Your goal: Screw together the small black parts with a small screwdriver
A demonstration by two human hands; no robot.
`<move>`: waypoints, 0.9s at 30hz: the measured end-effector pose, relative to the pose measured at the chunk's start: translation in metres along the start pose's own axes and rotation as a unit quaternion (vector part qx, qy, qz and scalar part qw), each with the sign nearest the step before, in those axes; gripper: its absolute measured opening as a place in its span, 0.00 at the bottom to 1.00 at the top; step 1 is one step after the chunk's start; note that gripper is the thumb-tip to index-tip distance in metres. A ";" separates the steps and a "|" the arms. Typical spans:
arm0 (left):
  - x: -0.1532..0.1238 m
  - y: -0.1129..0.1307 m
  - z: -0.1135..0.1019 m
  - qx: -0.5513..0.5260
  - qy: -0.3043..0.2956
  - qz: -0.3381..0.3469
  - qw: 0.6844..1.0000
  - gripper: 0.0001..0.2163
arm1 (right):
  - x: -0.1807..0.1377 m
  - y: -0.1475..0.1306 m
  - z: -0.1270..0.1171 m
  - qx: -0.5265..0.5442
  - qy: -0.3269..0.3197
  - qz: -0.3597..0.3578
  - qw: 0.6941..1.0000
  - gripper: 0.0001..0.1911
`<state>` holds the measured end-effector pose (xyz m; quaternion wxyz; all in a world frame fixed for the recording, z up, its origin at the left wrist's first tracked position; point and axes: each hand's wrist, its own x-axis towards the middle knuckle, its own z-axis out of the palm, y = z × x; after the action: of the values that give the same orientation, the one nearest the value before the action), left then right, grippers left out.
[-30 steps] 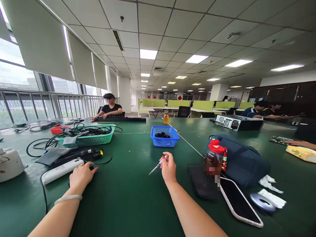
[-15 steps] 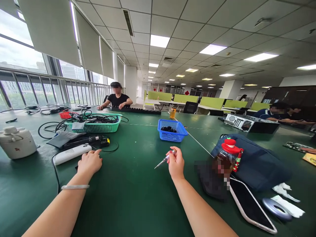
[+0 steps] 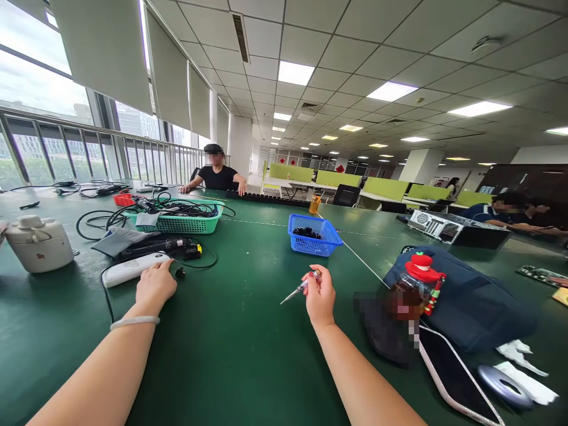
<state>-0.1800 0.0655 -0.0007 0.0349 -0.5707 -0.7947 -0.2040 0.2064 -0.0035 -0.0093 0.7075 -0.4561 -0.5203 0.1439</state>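
My right hand [image 3: 322, 296] is closed around a small screwdriver [image 3: 299, 290], its thin metal shaft pointing left and down above the table. My left hand [image 3: 155, 285] is low, palm down, beside the right end of a long white device [image 3: 133, 269]. Its index finger is stretched forward at the device's end, while the other fingertips are largely hidden. A small black piece [image 3: 180, 273] lies just right of that hand. Beyond my right hand stands a blue basket [image 3: 313, 245] with small black parts inside.
A green basket [image 3: 199, 223] of tangled cables and a white jug [image 3: 39, 245] stand left. On the right are a dark blue bag [image 3: 479, 302], a red-lidded jar [image 3: 417, 284], a phone [image 3: 457, 370] and a computer case [image 3: 457, 228]. A person [image 3: 217, 171] sits across the table.
My left hand has shifted slightly toward the white device, leaving the small black piece in plain sight. The right hand still holds the screwdriver. The view has turned slightly left.
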 end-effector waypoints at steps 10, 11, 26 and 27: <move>-0.002 0.012 0.012 0.035 -0.026 0.113 0.993 0.22 | 0.000 -0.004 -0.001 0.000 -0.007 0.006 1.000 0.11; -0.002 0.011 0.013 0.037 -0.025 0.115 0.992 0.21 | 0.000 -0.005 -0.002 0.000 -0.006 0.005 1.000 0.11; -0.004 0.014 0.002 0.032 0.022 0.080 0.996 0.16 | -0.001 -0.003 -0.001 0.008 -0.006 0.010 1.000 0.11; -0.004 0.014 0.001 0.020 0.036 0.073 0.996 0.16 | -0.001 -0.003 -0.001 0.009 -0.005 0.010 1.000 0.11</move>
<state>-0.1653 0.0660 0.0018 0.0895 -0.6188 -0.7529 -0.2057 0.2060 -0.0058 -0.0075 0.7074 -0.4539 -0.5183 0.1580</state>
